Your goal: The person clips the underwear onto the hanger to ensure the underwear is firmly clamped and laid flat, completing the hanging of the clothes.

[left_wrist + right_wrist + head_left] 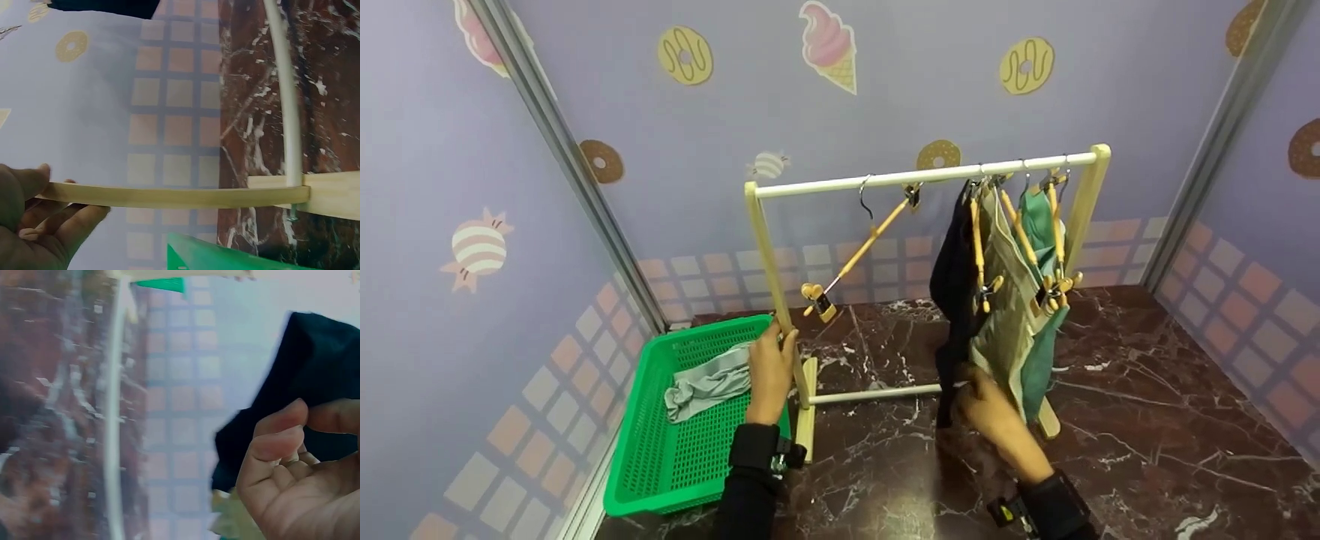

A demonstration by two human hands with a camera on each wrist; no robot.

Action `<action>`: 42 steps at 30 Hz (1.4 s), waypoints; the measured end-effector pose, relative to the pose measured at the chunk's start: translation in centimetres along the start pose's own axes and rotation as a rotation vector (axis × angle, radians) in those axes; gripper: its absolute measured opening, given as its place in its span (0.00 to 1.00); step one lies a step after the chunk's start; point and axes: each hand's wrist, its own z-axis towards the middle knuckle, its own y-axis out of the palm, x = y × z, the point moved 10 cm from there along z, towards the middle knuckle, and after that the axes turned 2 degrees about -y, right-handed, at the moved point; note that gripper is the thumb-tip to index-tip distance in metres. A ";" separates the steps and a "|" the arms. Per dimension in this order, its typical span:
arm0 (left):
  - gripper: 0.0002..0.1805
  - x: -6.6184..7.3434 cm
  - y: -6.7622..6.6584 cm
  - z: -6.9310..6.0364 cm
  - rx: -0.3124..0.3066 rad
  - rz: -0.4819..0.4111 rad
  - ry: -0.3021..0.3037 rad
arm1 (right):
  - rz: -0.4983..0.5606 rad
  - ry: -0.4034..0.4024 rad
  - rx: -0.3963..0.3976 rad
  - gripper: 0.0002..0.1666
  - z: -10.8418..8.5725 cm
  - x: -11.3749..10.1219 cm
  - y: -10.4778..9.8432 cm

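Note:
My left hand point(771, 367) grips the left wooden post point(169, 197) of a small clothes rack, thumb on one side and fingers on the other. At the rack's right half, my right hand point(986, 405) is by the lower part of a dark hanging garment point(952, 277). In the right wrist view the right hand point(298, 467) has curled fingers, thumb and forefinger tips meeting at the dark cloth point(315, 349), seemingly pinching it. Beside it hang a beige garment point(1001, 300) and a green garment point(1039, 360) on clip hangers. A bare clip hanger point(870, 244) hangs nearer the left post.
A green plastic basket point(622, 450) stands left of the rack, with a crumpled grey cloth point(709, 382) inside. The rack's white top rail point(840, 184) and lower bar point(877, 393) span its posts. Patterned walls enclose the dark marbled tabletop point(1147, 420).

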 end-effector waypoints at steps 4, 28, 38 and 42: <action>0.10 -0.3 0.0 0.0 -0.058 -0.057 -0.011 | -0.116 -0.022 -0.079 0.14 -0.5 1.5 2.5; 0.22 -7.8 -13.3 -11.6 -0.140 0.266 -0.332 | 0.020 -0.059 -0.437 0.08 -3.4 2.8 12.9; 0.19 -8.2 -11.8 -11.3 -0.265 0.336 -0.325 | 0.034 -0.085 -0.453 0.10 -4.1 0.6 18.3; 0.19 -7.5 -11.4 -10.4 -0.314 0.341 -0.305 | 0.137 -0.030 -0.445 0.10 -4.1 -0.1 21.4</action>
